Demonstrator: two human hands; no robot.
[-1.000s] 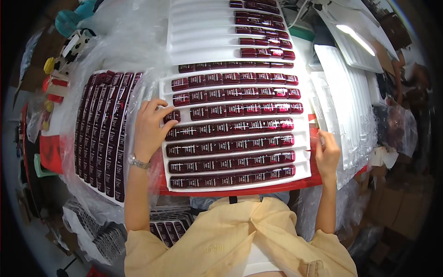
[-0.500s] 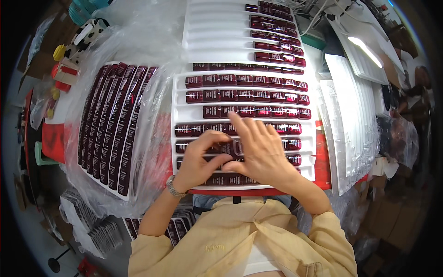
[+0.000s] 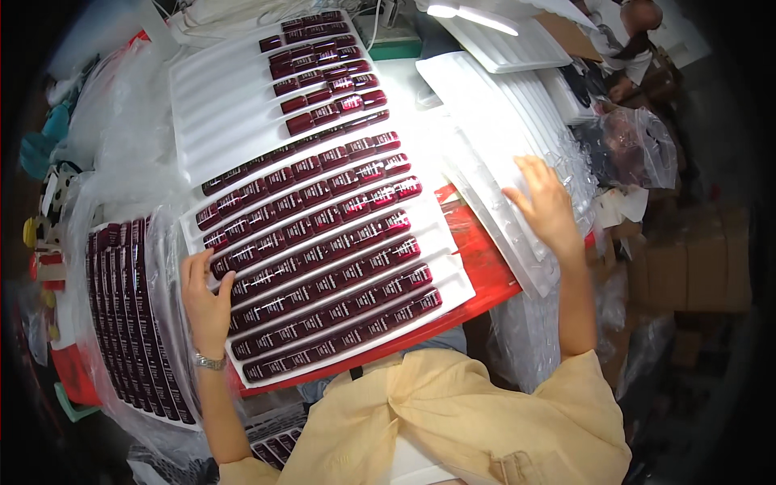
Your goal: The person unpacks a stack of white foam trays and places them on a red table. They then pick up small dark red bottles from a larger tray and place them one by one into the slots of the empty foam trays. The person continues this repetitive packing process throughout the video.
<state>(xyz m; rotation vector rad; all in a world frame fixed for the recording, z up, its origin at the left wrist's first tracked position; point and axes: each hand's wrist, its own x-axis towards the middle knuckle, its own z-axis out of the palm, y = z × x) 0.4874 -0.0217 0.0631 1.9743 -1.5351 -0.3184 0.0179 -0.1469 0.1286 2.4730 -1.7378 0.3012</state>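
A white ribbed tray (image 3: 453,279) lies before me, with rows of small glossy dark red bottles (image 3: 327,283) bearing pale print. My left hand (image 3: 206,303) is at the tray's left edge. Its thumb and forefinger are apart, at the left end of a bottle row; whether they touch the end bottle I cannot tell. Off to the right, my right hand (image 3: 546,206) is held over clear plastic trays (image 3: 497,202), fingers spread and nothing in them.
Behind the near tray lies another white tray (image 3: 214,105), partly filled with bottles. A plastic-wrapped tray of dark red bottles (image 3: 133,315) is at the left. White trays (image 3: 485,97) are stacked at the right. A red surface (image 3: 477,242) shows beneath.
My hands have parted from over the near rows: the left to the tray's left edge, the right out to the clear trays. The bottle row with a left gap now reaches further left. The view has turned.
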